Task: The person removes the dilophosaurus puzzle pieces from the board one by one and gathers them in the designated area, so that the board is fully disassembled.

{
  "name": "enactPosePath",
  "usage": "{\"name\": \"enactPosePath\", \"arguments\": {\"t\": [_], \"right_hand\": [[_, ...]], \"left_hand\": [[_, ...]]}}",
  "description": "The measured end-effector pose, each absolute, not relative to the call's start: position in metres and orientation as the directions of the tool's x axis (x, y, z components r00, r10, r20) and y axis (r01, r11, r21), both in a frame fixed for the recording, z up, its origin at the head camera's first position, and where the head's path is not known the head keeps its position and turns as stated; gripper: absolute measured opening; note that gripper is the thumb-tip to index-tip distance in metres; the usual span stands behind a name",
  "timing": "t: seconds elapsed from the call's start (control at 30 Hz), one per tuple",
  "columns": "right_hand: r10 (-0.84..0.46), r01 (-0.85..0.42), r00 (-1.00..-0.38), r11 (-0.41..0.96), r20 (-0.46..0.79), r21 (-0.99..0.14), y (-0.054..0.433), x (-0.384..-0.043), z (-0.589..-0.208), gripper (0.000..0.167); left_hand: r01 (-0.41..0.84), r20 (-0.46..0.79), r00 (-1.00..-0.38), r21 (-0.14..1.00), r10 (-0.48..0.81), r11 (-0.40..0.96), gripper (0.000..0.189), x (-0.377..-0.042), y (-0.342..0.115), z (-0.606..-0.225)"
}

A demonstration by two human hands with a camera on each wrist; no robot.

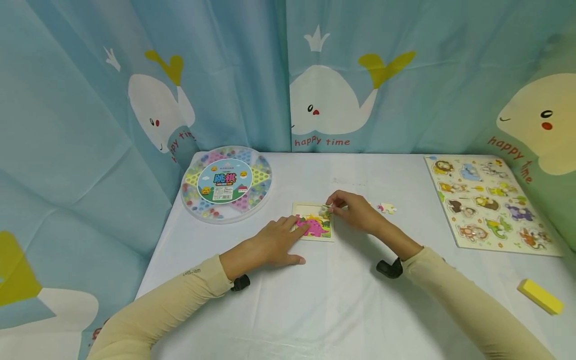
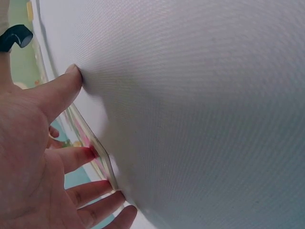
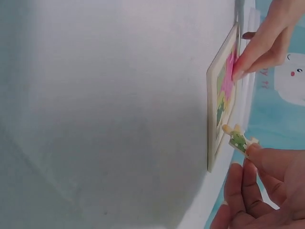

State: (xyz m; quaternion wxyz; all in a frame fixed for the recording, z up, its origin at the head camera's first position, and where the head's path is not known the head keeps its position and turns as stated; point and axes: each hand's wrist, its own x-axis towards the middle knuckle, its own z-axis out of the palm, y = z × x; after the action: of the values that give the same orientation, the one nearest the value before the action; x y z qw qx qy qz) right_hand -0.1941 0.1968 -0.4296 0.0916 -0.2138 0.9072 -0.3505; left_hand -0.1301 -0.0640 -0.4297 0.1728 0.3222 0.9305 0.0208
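A small framed jigsaw puzzle (image 1: pixel 312 238) with a pink dinosaur picture lies on the white table. My left hand (image 1: pixel 274 242) rests at its left side; the index fingertip presses on the dinosaur and the other fingers touch the frame's edge. Between thumb and fingertips my right hand (image 1: pixel 357 214) pinches a green and cream puzzle piece (image 3: pixel 239 141). That piece is tilted just above the puzzle's upper right corner. Another loose puzzle piece (image 1: pixel 387 208), white with some pink, lies beyond the right wrist, partly near a second bit hidden by the hand.
A round Chinese checkers box (image 1: pixel 191 216) stands at the back left. An animal peg board (image 1: pixel 490 244) lies at the right, and a yellow block (image 1: pixel 540 297) sits near the right front. Whale-print curtains (image 1: pixel 252 75) hang behind the table.
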Motion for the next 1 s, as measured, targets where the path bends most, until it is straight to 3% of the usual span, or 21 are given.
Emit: {"name": "enactPosePath", "arguments": {"t": [0.2,0.5,0.63,0.77,0.87,1.0], "right_hand": [[-0.4,-0.264,-0.916,0.679,-0.044,-0.685,0.223,-0.197,-0.418,0.013],[-0.337,-0.209,-0.939,0.722,-0.073,-0.659,0.309,-0.201,-0.397,0.02],[-0.34,-0.153,-0.922,0.76,-0.185,-0.632,0.353,-0.206,-0.393,0.025],[-0.364,-0.093,-0.868,0.787,-0.337,-0.61,0.386,-0.211,-0.394,0.029],[-0.377,-0.075,-0.849,0.781,-0.371,-0.62,0.4,-0.214,-0.4,0.032],[-0.332,-0.052,-0.872,0.793,-0.36,-0.607,0.403,-0.214,-0.409,0.031]], "left_hand": [[0.589,-0.315,-0.728,0.168,0.609,0.791,0.089,-0.13,-0.064,-0.429],[0.589,-0.312,-0.729,0.168,0.61,0.79,0.089,-0.13,-0.065,-0.43],[0.586,-0.314,-0.731,0.164,0.606,0.793,0.09,-0.13,-0.065,-0.43],[0.581,-0.322,-0.734,0.161,0.598,0.798,0.09,-0.13,-0.065,-0.431],[0.579,-0.323,-0.735,0.159,0.596,0.8,0.091,-0.13,-0.065,-0.432],[0.579,-0.323,-0.733,0.166,0.599,0.798,0.09,-0.13,-0.065,-0.432]]}}
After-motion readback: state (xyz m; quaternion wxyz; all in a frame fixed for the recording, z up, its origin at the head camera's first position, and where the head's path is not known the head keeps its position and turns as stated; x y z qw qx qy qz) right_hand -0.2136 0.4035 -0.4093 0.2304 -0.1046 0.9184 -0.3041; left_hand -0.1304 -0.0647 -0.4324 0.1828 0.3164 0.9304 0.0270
